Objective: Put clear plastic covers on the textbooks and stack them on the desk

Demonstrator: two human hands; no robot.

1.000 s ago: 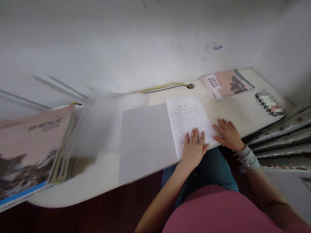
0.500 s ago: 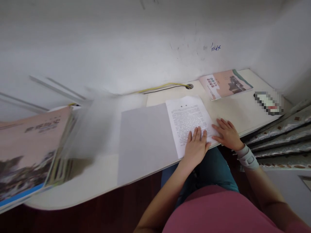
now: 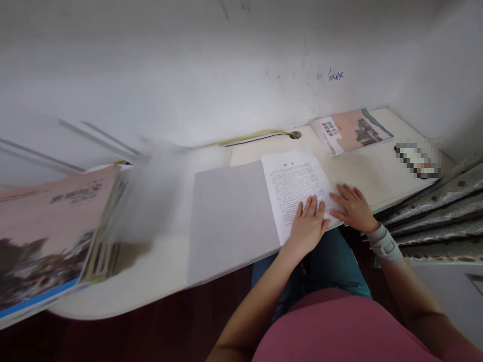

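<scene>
An open book lies on the white desk in front of me, with a printed page (image 3: 292,178) on its right side and a plain grey sheet (image 3: 232,216) on its left. My left hand (image 3: 309,223) rests flat on the lower part of the printed page, fingers stretched upward. At the page's right edge, my right hand (image 3: 352,207) lies with fingers spread, its fingertips touching the paper's border and the palm over the desk. Neither hand grips anything. A grey band (image 3: 384,244) wraps my right wrist.
A pink-covered book (image 3: 350,131) lies at the back right, near a pixelated phone-like thing (image 3: 417,160). Yellow and black cables run to a hole (image 3: 296,134) in the desk (image 3: 151,286). A book stack (image 3: 49,236) stands left, beside a blurred translucent area. Patterned fabric (image 3: 433,216) hangs right.
The view has shifted slightly, so the desk's left part and the stack appear further right. My left hand has moved a little to the right along with the page; my right hand stays put.
</scene>
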